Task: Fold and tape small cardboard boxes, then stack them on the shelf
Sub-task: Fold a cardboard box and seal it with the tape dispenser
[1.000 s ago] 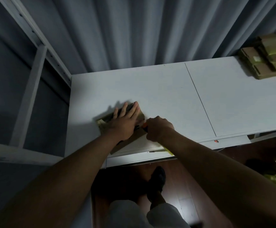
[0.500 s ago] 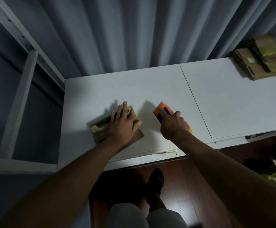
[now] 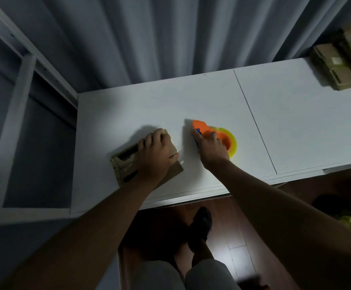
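No legible text on anything

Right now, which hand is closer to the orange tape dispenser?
The right hand: it grips the orange tape dispenser on the white table. The left hand is farther away, pressing on the small cardboard box to the dispenser's left.
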